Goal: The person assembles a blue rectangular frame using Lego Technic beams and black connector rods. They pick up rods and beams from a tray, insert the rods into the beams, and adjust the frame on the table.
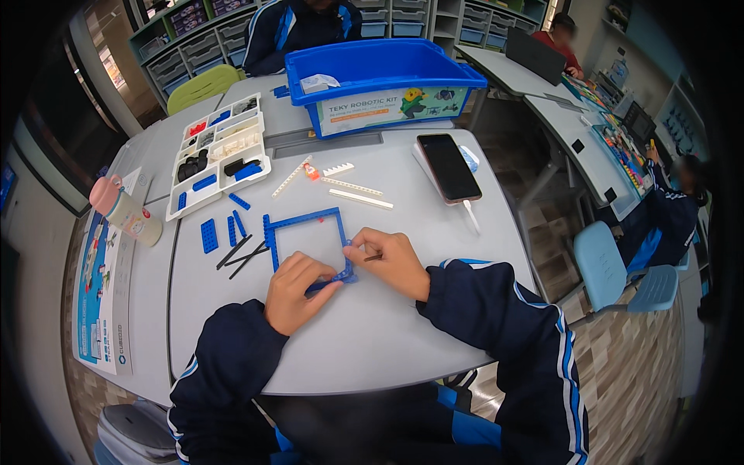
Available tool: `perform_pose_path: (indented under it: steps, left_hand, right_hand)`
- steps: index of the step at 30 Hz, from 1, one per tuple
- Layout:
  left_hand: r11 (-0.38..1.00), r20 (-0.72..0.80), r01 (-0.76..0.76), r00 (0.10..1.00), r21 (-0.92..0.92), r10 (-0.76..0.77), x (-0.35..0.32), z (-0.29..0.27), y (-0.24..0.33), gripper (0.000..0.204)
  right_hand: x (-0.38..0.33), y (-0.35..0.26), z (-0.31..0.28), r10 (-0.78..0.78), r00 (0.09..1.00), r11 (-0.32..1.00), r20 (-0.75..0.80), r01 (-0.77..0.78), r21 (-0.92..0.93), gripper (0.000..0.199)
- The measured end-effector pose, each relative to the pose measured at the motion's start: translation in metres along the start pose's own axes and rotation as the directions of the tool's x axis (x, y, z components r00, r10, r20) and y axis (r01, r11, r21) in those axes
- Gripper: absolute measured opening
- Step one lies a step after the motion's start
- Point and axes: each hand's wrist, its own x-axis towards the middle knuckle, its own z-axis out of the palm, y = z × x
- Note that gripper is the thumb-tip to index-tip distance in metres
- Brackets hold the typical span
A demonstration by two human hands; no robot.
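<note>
A square frame of blue building beams lies flat on the grey table in front of me. My left hand pinches the frame's near beam close to its right corner. My right hand rests on that same corner with its fingers pressed against the blue piece. A thin dark pin shows between the fingers of my right hand. Loose blue plates and black rods lie just left of the frame.
White beams lie beyond the frame. A white parts tray sits far left, a blue bin at the back, a phone on the right, a pink-capped bottle at the left. Other people sit behind and to the right.
</note>
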Motion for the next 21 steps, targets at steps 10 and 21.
perform_pose_path:
  steps: [10, 21]
  left_hand:
    - [1.000, 0.053, -0.004, 0.999, 0.030, 0.002, -0.0008, -0.0007, 0.0006, 0.022]
    - [1.000, 0.075, -0.019, 0.997, 0.025, 0.018, -0.0003, -0.0017, 0.0005, 0.023]
  right_hand:
    - [0.0004, 0.0018, 0.0011, -0.169, 0.985, 0.946, 0.030, 0.171, -0.276, 0.031]
    - [-0.0010, 0.0045, 0.0004, -0.187, 0.980, 0.927, 0.070, 0.200, -0.316, 0.031]
